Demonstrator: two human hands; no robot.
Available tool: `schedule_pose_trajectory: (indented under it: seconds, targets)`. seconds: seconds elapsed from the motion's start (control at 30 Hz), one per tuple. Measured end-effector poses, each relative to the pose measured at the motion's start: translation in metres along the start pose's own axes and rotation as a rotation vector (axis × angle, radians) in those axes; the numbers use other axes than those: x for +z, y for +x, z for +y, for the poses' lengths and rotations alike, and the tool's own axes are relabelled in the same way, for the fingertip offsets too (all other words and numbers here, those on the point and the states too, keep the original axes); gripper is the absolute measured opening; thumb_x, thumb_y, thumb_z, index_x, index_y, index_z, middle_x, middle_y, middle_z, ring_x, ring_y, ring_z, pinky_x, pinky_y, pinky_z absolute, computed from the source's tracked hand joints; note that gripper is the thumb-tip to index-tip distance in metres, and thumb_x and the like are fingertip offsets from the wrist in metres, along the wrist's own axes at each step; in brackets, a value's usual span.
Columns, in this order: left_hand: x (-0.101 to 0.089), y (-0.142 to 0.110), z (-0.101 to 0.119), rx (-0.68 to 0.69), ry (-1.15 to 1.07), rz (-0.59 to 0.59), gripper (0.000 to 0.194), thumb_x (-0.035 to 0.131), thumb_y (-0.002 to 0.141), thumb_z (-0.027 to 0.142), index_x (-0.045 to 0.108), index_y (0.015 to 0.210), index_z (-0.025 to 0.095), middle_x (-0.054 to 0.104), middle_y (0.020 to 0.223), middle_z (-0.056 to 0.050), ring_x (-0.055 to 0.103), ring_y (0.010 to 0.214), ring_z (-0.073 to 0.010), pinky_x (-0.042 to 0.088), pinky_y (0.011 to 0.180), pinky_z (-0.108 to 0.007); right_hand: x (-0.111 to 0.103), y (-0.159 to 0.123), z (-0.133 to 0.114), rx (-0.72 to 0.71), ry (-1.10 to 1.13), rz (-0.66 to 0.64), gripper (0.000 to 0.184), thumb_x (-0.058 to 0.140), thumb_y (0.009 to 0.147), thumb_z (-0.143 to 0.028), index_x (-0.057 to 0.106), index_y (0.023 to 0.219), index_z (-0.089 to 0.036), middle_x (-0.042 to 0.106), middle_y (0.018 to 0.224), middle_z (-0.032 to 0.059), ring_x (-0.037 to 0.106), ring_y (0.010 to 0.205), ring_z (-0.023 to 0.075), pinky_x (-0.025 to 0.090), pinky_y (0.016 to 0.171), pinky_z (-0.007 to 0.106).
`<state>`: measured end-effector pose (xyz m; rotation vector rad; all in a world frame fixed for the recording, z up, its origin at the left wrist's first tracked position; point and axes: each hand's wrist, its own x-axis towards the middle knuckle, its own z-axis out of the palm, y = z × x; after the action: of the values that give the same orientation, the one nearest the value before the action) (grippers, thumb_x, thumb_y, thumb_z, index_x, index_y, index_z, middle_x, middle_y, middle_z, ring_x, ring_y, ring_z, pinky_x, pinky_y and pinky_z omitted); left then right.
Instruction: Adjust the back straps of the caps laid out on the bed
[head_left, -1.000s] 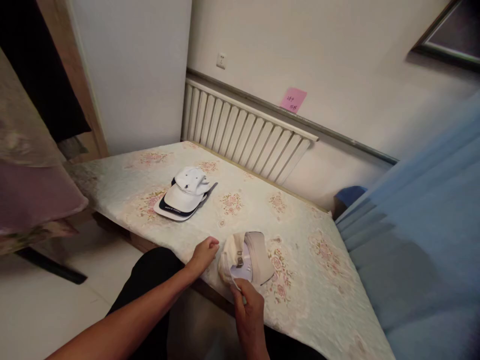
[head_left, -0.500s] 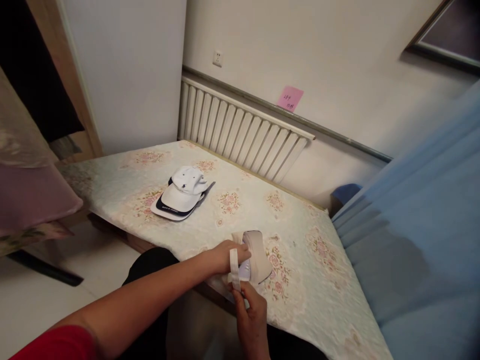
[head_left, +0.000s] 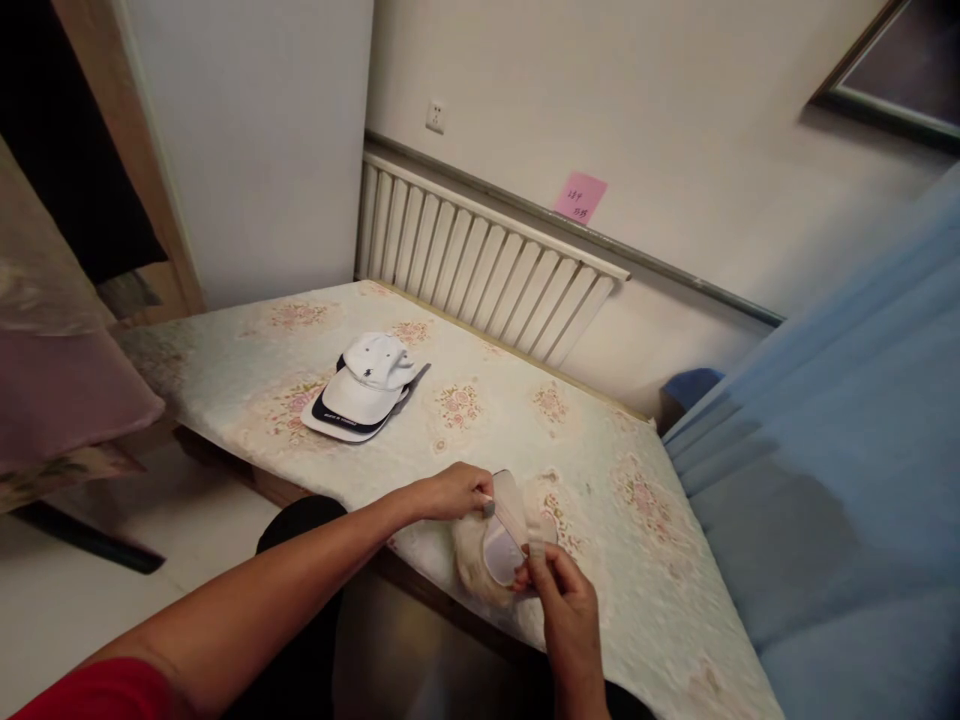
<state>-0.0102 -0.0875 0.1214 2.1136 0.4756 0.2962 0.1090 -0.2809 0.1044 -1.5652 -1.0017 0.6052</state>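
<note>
A beige cap with a pale inner side lies near the front edge of the floral-covered surface. Reaching in from the left, my left hand has its fingers closed on a small end at the cap's strap opening. My right hand, on the near right side, pinches the loose beige strap. The two hands are apart, with the cap's opening between them. Part of the cap is hidden behind my fingers. Farther left, a stack of caps rests untouched, a white one on top and a dark brim below it.
The floral cover spreads over a bed-like surface. A white radiator and a pink note are behind it. A blue curtain hangs at the right. Draped cloth is at the left.
My right hand has moved right and up with the strap. The cap has turned, and my left hand has come out of its opening to the strap end. The stacked caps have not moved.
</note>
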Motion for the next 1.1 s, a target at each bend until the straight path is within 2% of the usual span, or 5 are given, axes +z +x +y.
schedule_pose_trajectory:
  seconds: [0.1,0.3,0.6,0.87,1.1]
  targets:
    - [0.004,-0.009,0.001,-0.144,-0.29,-0.018,0.012,0.049,0.072,0.026,0.055,0.076,0.017,0.049,0.059,0.004,0.043,0.047,-0.0096,0.031,0.047,-0.021,-0.023,0.008,-0.007,-0.003,-0.027,-0.002,0.031,0.056,0.085,-0.047,0.061,0.07,-0.02,0.057,0.061,-0.0017,0.054,0.061,0.0146,0.043,0.063,0.026]
    - [0.02,-0.02,0.002,-0.149,-0.572,-0.037,0.021,0.056,0.069,0.036,0.052,0.076,0.016,0.047,0.054,0.007,0.042,0.044,-0.0074,0.031,0.045,-0.02,-0.054,0.015,-0.015,0.037,-0.079,-0.025,0.031,0.058,0.083,-0.049,0.063,0.076,-0.019,0.062,0.065,0.0003,0.055,0.064,0.0153,0.041,0.063,0.026]
    - [0.037,-0.022,-0.01,-0.114,-0.678,-0.029,0.02,0.061,0.069,0.03,0.054,0.08,0.015,0.049,0.056,0.007,0.042,0.042,-0.0055,0.03,0.041,-0.018,-0.036,0.019,-0.029,0.072,-0.012,-0.164,0.027,0.062,0.08,-0.045,0.064,0.089,-0.019,0.064,0.069,0.0008,0.056,0.064,0.0151,0.04,0.061,0.026]
    - [0.04,-0.028,-0.011,-0.029,-0.873,-0.044,0.026,0.065,0.07,0.027,0.052,0.09,0.017,0.054,0.065,0.006,0.048,0.044,-0.0054,0.038,0.046,-0.019,-0.021,0.024,-0.043,0.07,-0.09,-0.296,0.027,0.059,0.081,-0.044,0.063,0.075,-0.018,0.062,0.062,0.0004,0.053,0.06,0.014,0.037,0.059,0.026]
    - [0.047,-0.027,-0.016,0.018,-0.973,-0.095,0.022,0.067,0.069,0.023,0.054,0.085,0.015,0.052,0.064,0.006,0.044,0.045,-0.0046,0.041,0.05,-0.021,-0.018,0.03,-0.032,0.161,-0.056,-0.297,0.028,0.06,0.076,-0.046,0.062,0.077,-0.018,0.051,0.054,-0.0049,0.041,0.049,0.0094,0.029,0.051,0.023]
